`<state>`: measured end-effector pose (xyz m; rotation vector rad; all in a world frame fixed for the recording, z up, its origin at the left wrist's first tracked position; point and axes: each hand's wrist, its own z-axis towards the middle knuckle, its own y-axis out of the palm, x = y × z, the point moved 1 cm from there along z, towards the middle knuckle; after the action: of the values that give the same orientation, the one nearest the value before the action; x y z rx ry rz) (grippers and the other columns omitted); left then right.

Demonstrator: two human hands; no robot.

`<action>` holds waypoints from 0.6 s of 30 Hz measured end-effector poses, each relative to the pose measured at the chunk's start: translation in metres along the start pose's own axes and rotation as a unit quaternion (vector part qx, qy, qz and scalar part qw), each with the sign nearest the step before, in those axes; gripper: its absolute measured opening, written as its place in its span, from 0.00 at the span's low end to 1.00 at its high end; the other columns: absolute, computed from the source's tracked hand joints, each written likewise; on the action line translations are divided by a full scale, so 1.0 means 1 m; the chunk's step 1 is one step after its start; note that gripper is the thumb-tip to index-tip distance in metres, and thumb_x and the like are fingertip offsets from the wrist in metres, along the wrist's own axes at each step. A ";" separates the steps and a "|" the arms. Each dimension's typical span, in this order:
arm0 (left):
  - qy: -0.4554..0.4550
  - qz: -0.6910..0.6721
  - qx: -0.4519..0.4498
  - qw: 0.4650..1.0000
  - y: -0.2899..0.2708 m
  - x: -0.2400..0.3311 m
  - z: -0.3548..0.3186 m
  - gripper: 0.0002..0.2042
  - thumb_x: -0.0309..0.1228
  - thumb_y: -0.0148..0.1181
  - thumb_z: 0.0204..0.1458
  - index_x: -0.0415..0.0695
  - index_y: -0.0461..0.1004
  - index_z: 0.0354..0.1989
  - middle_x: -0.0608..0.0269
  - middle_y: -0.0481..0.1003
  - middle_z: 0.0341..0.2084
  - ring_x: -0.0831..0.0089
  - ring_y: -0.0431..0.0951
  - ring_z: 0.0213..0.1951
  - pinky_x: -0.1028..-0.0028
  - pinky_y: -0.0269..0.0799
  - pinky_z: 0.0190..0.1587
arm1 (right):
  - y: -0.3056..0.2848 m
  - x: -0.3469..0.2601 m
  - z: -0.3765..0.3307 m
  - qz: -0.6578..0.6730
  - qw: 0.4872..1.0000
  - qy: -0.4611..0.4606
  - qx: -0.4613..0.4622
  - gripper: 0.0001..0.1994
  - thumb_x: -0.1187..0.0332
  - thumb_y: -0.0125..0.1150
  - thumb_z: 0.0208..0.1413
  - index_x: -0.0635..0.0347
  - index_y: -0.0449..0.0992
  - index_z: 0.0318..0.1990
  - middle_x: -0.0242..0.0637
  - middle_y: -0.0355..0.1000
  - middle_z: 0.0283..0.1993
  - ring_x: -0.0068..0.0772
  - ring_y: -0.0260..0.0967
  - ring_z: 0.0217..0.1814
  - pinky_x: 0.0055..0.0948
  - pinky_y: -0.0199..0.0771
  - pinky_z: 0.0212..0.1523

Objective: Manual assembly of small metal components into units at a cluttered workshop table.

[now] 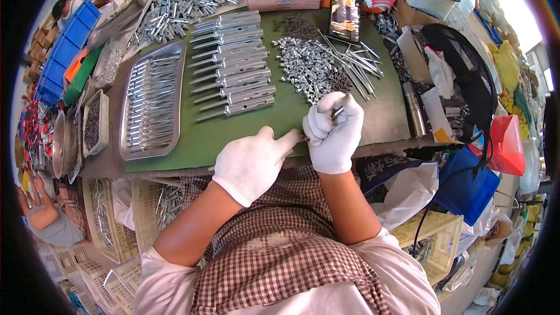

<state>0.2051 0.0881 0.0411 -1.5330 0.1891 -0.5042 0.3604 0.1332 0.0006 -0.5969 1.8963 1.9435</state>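
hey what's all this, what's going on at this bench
A person in white gloves is handling small metal parts over a green mat. The right hand pinches a small metal piece, mostly hidden by the fingers; the left hand is close beside it. Ahead lie a heap of silvery fittings and a row of metal tubes; further left, a tray holds thin rods.

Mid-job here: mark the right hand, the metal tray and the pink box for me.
Right hand (pixel 334 135): head view, middle of its white glove.
Metal tray (pixel 149 154): head view, near rim.
Pink box (pixel 286 2): head view, front wall.
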 end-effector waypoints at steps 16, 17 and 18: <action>0.057 0.026 -0.006 0.998 -0.007 0.004 0.016 0.07 0.32 0.55 0.56 0.46 0.75 0.40 0.59 0.72 0.25 0.61 0.80 0.23 0.63 0.77 0.23 | -0.009 0.005 -0.008 -0.099 0.991 -0.047 -0.071 0.28 0.55 0.41 0.71 0.67 0.71 0.22 0.32 0.65 0.20 0.16 0.47 0.18 0.21 0.42 0.21; 0.046 0.041 -0.039 0.997 -0.005 0.008 0.019 0.07 0.34 0.55 0.58 0.45 0.74 0.39 0.59 0.73 0.26 0.59 0.80 0.24 0.61 0.77 0.24 | -0.008 0.004 -0.009 -0.101 0.990 -0.067 -0.073 0.27 0.56 0.41 0.70 0.66 0.70 0.21 0.31 0.62 0.19 0.16 0.47 0.18 0.21 0.42 0.21; 0.049 0.031 -0.029 0.998 0.001 0.012 0.026 0.07 0.32 0.53 0.58 0.43 0.73 0.36 0.58 0.74 0.26 0.59 0.81 0.25 0.62 0.79 0.26 | -0.005 0.000 -0.007 -0.253 0.961 -0.113 -0.025 0.27 0.54 0.41 0.70 0.64 0.68 0.20 0.29 0.59 0.17 0.17 0.45 0.17 0.23 0.41 0.21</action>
<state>0.2272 0.1062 0.0434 -1.5547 0.3288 -0.5280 0.3634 0.1269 -0.0038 -0.7502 1.3894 1.6460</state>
